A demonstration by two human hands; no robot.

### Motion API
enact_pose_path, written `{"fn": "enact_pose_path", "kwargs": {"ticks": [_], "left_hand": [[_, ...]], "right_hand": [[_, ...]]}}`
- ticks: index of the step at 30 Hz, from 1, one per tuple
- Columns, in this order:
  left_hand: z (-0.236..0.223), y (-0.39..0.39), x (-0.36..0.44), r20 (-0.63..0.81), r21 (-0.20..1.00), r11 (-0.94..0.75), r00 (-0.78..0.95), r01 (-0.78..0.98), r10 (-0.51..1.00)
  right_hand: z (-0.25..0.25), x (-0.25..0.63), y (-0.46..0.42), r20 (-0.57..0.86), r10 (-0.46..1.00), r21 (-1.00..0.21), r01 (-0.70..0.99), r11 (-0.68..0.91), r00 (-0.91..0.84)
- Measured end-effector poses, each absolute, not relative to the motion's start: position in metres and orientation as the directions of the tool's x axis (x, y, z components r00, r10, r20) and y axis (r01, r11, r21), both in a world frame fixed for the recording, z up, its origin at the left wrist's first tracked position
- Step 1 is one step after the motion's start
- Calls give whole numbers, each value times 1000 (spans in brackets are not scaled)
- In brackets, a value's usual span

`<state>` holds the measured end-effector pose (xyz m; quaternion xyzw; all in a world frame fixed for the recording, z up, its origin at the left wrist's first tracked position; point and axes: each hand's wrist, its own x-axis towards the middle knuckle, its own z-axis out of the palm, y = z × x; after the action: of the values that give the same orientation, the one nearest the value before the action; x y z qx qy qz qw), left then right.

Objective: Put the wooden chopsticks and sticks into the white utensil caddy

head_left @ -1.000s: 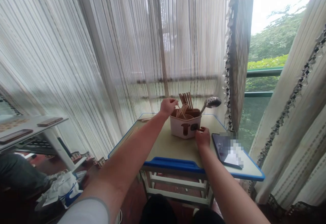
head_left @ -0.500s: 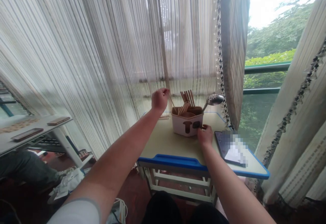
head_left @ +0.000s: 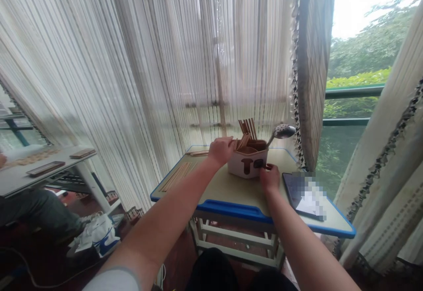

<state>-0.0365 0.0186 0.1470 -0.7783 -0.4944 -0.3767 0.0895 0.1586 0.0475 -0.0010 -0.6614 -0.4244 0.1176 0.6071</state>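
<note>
**A:** What sits between the hands?

**B:** A white caddy (head_left: pixel 247 164) with a brown liner. It stands just right of the left hand (head_left: pixel 220 151) and just above the right hand (head_left: pixel 269 179).

**A:** What's in it?

**B:** A bunch of wooden chopsticks (head_left: pixel 247 128), standing slightly tilted, and a perforated metal ladle (head_left: pixel 282 131) that leans out on the right hand's side.

**A:** And the left hand?

**B:** Open, palm down, reaching over the caddy's near left corner, touching it. I see nothing gripped.

**A:** The right?

**B:** Fingers curled against the caddy's front wall. I can't tell if they grip anything; a small dark red tip just above them is too small to name.

**A:** Further out?

**B:** Left of the left hand, loose chopsticks (head_left: pixel 176 176) lie on the table (head_left: pixel 231 206). Right of the right hand lies a pixelated tablet (head_left: pixel 302 196). A sheer curtain (head_left: pixel 165 61) hangs behind the table.
</note>
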Motion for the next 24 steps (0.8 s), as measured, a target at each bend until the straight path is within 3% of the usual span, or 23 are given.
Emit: {"fn": "enact_pose_path", "kwargs": {"ticks": [5, 8, 10, 12, 14, 16, 19, 24], "left_hand": [[108, 2, -85, 769, 292, -407, 41, 865, 638], [76, -11, -124, 694, 280, -253, -13, 926, 720], [54, -20, -145, 605, 267, -120, -69, 956, 793], [35, -28, -158, 516, 249, -2, -131, 968, 846], [20, -32, -162, 452, 202, 22, -113, 979, 885], [12, -32, -161, 425, 161, 60, -124, 985, 897], [8, -28, -158, 384, 175, 202, -256, 964, 887], [10, -29, -159, 351, 161, 138, -187, 977, 918]], "right_hand": [[0, 162, 48, 357, 706, -896, 438, 74, 612], [4, 156, 39, 467, 641, -832, 548, 86, 608], [7, 146, 27, 638, 581, -692, 707, 145, 505], [10, 132, 15, 766, 611, -450, 847, 284, 202], [11, 118, 5, 719, 679, -240, 864, 443, -149], [12, 108, 1, 603, 726, -153, 845, 513, -332], [12, 104, 2, 534, 781, -140, 877, 460, -325], [11, 109, 1, 510, 822, -168, 908, 383, -253]]}}
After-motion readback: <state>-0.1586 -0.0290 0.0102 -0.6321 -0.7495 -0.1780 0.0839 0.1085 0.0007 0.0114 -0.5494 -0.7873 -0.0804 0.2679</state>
